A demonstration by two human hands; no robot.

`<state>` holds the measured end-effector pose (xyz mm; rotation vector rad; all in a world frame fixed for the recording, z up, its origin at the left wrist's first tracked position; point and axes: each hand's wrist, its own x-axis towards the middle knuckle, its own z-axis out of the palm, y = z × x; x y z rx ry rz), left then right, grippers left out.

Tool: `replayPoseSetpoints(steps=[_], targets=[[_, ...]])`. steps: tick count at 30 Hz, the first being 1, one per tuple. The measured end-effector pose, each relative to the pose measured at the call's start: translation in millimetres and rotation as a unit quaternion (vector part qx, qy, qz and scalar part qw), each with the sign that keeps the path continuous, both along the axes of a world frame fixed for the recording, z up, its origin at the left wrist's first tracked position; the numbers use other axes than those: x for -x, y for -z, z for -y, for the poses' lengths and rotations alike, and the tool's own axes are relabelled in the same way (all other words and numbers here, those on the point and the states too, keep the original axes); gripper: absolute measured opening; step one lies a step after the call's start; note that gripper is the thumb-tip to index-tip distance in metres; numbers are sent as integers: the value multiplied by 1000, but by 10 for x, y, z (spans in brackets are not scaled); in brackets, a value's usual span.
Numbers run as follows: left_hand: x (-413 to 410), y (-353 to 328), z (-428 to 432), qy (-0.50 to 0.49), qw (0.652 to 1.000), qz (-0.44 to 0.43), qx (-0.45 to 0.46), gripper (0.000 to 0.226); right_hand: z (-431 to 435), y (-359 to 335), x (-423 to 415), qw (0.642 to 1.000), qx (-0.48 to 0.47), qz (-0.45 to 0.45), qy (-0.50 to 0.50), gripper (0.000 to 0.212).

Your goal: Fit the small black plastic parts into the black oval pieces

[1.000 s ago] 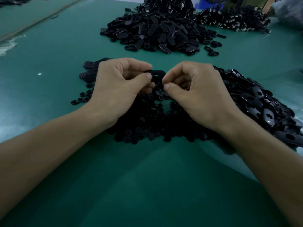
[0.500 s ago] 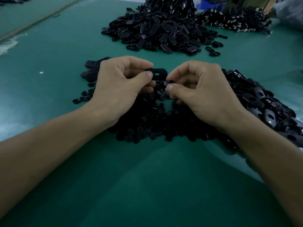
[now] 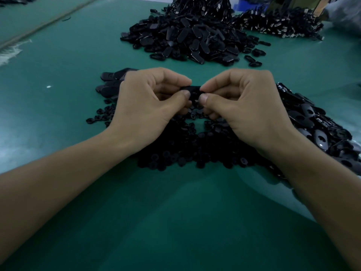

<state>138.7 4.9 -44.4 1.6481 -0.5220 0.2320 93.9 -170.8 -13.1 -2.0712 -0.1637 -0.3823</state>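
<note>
On the green table [image 3: 175,222], a few loose ovals [image 3: 113,81] lie at the far left, partly hidden behind the left hand [image 3: 144,106]. That hand's fingers are curled tight, and its thumb [image 3: 184,94] and forefinger pinch the left end of one black oval piece [image 3: 192,89], held up above the table at the middle of the view. The right hand [image 3: 244,106] meets it from the other side. Its fingers are curled just as closely, with the thumb [image 3: 204,97] and forefinger pinching the right end of the same piece. The two thumbs are nearly tip to tip, so only a short dark strip of the piece shows between them. Whether a small part sits under the right fingers cannot be told. Below and between both wrists spreads a heap of small parts [image 3: 185,153]. To the right of the right hand lies a pile of holed ovals [image 3: 322,130]. A larger far heap [image 3: 187,36] sits beyond the hands.

Half a second ago the left hand alone held the piece, its slot was in plain sight, and the right hand pinched lower, nearer the heap. The right hand has since risen and closed on the piece.
</note>
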Motion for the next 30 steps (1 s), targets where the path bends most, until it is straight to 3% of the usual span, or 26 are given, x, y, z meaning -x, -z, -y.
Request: replayPoseSetpoints(steps=[14, 30], targets=[[45, -47, 11, 9, 999, 28, -31, 17, -89, -4, 31, 996, 70, 46, 23, 21], [69, -57, 9, 22, 997, 51, -51, 21, -117, -24, 54, 994, 88, 67, 25, 21]])
